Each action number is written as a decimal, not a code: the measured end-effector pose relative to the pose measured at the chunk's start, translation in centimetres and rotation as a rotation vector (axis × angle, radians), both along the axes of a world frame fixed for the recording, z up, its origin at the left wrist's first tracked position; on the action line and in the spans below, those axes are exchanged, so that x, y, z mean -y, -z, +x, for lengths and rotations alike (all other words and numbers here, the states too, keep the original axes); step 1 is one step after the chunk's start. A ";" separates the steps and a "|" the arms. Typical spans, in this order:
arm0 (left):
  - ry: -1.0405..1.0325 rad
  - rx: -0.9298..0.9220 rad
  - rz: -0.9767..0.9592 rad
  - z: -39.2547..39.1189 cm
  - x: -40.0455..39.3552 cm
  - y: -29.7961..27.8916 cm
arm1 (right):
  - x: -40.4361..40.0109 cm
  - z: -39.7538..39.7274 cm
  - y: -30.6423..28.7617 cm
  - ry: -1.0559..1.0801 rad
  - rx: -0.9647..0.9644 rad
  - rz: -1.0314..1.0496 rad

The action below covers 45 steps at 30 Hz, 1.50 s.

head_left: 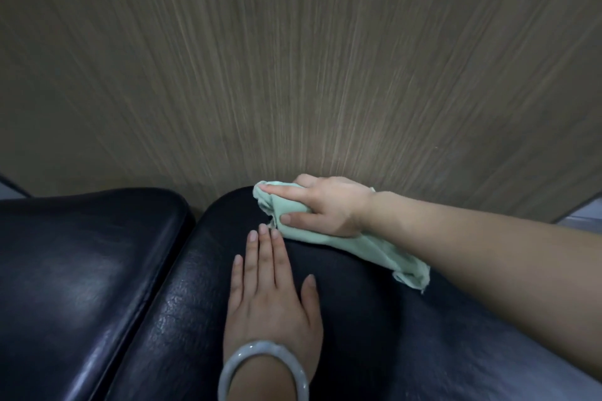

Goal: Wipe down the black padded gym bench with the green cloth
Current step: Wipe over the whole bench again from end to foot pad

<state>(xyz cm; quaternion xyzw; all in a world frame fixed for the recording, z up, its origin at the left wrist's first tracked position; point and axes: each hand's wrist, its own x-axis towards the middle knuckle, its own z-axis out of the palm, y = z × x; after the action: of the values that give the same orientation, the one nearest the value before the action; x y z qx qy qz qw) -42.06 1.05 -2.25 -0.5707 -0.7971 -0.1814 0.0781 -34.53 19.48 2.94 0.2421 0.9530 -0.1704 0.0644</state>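
Observation:
The black padded bench (pixel 374 319) fills the lower half of the head view, its far end close to a wall. My right hand (pixel 329 205) grips the bunched pale green cloth (pixel 368 247) and holds it down on the pad's far end, thumb and forefinger curled round the cloth. A loose tail of cloth trails back under my right forearm. My left hand (pixel 270 290) lies flat on the pad with straight fingers, just in front of the cloth, and wears a pale bangle (pixel 260 365) at the wrist.
A second black pad (pixel 81 270) lies to the left, parted from the first by a narrow gap (pixel 182 244). A wood-grain wall panel (pixel 293 58) rises directly behind both pads. Slivers of pale floor show at the far left and right edges.

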 end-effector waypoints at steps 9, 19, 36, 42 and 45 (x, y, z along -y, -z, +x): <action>0.011 -0.017 -0.032 -0.2 0.3 -0.4 | 1.2 6.9 -0.2 0.150 -0.009 0.038; 0.094 0.045 -0.064 1.0 0.2 -1.3 | 1.3 6.9 -0.1 0.171 0.011 0.051; 0.077 0.095 -0.040 7.5 0.6 -0.5 | 1.0 9.3 -1.0 0.185 0.086 0.008; 0.070 0.046 -0.022 7.6 0.4 -0.2 | 0.4 5.7 -0.7 0.137 0.055 -0.010; 0.067 0.031 0.010 7.5 0.3 0.1 | 0.9 7.6 -0.2 0.154 0.014 0.042</action>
<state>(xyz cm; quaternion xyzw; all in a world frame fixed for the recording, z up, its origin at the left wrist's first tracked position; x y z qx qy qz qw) -34.52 0.70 -2.31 -0.5937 -0.7778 -0.1966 0.0625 -26.91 18.55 3.16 0.3171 0.9344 -0.1532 0.0526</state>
